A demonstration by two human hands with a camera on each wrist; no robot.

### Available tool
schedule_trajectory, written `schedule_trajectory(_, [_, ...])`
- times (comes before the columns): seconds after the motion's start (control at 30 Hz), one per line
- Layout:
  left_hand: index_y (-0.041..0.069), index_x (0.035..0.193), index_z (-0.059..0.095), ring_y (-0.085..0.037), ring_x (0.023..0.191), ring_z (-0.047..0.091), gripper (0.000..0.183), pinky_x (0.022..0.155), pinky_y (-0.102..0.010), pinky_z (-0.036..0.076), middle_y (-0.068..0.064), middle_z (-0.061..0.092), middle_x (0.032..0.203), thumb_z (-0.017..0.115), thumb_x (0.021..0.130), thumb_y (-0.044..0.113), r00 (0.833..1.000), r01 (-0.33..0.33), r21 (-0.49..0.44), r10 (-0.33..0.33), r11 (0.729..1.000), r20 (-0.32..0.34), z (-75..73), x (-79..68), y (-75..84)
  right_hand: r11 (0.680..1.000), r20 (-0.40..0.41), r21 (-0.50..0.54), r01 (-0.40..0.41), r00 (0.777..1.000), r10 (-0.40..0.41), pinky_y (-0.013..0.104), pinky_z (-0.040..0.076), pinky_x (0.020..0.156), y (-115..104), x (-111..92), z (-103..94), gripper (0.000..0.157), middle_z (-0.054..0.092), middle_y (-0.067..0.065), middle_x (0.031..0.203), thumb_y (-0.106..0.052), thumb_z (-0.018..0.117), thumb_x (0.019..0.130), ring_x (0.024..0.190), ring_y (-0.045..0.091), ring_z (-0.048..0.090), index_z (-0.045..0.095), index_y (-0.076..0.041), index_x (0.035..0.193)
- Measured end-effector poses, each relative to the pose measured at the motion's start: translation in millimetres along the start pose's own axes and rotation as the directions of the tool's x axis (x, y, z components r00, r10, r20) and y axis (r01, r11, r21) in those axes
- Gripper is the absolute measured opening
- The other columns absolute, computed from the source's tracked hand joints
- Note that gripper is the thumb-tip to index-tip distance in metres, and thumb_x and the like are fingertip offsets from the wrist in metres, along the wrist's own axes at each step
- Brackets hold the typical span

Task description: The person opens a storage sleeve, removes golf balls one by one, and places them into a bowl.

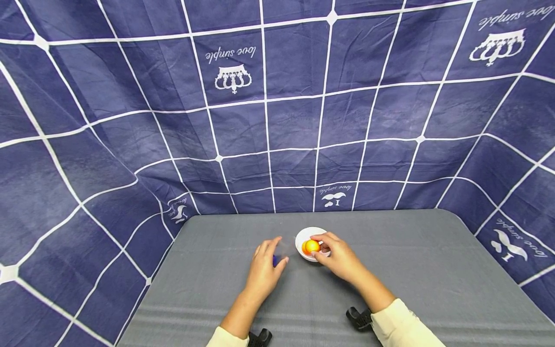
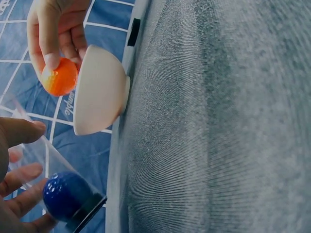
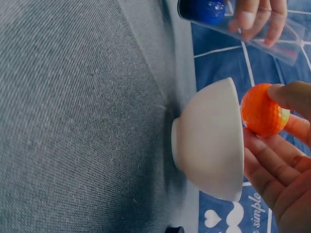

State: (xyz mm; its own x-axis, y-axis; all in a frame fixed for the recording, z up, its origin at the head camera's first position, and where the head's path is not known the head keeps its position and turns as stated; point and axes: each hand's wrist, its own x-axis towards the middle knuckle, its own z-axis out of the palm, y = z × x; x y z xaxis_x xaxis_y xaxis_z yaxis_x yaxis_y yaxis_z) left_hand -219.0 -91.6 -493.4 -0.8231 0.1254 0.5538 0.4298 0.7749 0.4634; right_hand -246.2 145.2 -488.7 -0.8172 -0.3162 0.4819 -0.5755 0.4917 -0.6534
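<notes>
A blue cloth with white grid lines (image 1: 286,115) rises behind and beside the grey tabletop (image 1: 208,270), meeting its far edge. Both forearms reach in from the near edge, in cream sleeves (image 1: 403,325) with black wrist mounts (image 1: 357,318); they angle inward toward the middle of the far edge.

The right hand (image 1: 338,255) slants in from the right, palm turned toward the bowl, thumb and forefinger pinching the orange ball while the other fingers trail at the rim. The left hand (image 1: 262,267) is set sideways, thumb and fingers bowed widely around the clear cup — how hard they press I cannot tell.

The white bowl (image 3: 209,141) sits upright, just in from the middle of the far edge. Left of it and slightly nearer the near edge is the clear cup (image 3: 286,43), its base dark.

The blue ball (image 2: 65,195) lies low inside the cup. The orange ball (image 3: 262,109) is held over the bowl's mouth — just above its rim.
</notes>
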Motion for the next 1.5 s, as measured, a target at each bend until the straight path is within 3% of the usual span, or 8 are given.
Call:
schedule_trajectory(0.2, [0.005,0.133,0.059,-0.029,0.111,0.065,0.056,0.097,-0.047,0.050,-0.011,0.068,0.116,0.081,0.084,0.021,0.999,0.049,-0.043,-0.048,0.998,0.019,-0.1,-0.6,0.4,0.989,0.029,-0.144,0.046,0.999,-0.042,0.032,0.058,0.077,-1,1,1.8,0.039,0.067,0.003,0.107,-0.009,0.081,0.082,0.083,0.017,0.065,0.070,-0.005,0.119])
schedule_trajectory(0.5, [0.006,0.134,0.058,-0.026,0.112,0.065,0.056,0.097,-0.045,0.050,-0.008,0.068,0.117,0.080,0.086,0.022,0.997,0.071,-0.041,-0.070,0.997,0.029,1.1,-1.9,-1.4,0.965,0.086,-0.254,0.070,0.995,-0.049,0.027,0.056,0.077,-1,4,1.2,0.037,0.066,0.002,0.105,-0.015,0.080,0.083,0.084,0.013,0.066,0.070,-0.007,0.118])
schedule_trajectory(0.97, [0.006,0.134,0.057,-0.027,0.111,0.065,0.055,0.098,-0.046,0.050,-0.013,0.068,0.117,0.080,0.086,0.021,0.997,0.074,-0.066,-0.072,0.995,0.025,0.9,-2.7,-2.4,0.957,0.173,-0.281,0.068,0.985,-0.019,0.023,0.053,0.073,0,11,0.2,0.038,0.063,0.003,0.102,-0.013,0.077,0.082,0.079,0.009,0.062,0.070,-0.006,0.118])
schedule_trajectory(1.2, [0.004,0.134,0.058,-0.029,0.111,0.065,0.055,0.098,-0.046,0.050,-0.013,0.067,0.117,0.080,0.086,0.021,0.997,0.075,-0.071,-0.074,0.995,0.026,0.8,-3.2,-3.3,0.956,0.196,-0.278,0.095,0.980,-0.040,0.021,0.050,0.070,1,14,0.0,0.034,0.063,0.003,0.097,-0.013,0.076,0.081,0.075,0.007,0.058,0.071,-0.005,0.114])
schedule_trajectory(1.5, [0.005,0.133,0.058,-0.028,0.112,0.065,0.055,0.098,-0.046,0.050,-0.011,0.068,0.117,0.081,0.085,0.020,0.996,0.083,-0.076,-0.082,0.994,0.020,-0.4,-2.8,-3.9,0.940,0.216,-0.310,0.145,0.973,-0.078,0.035,0.055,0.080,2,14,2.0,0.022,0.066,0.005,0.102,-0.010,0.072,0.086,0.086,0.016,0.065,0.074,-0.007,0.107])
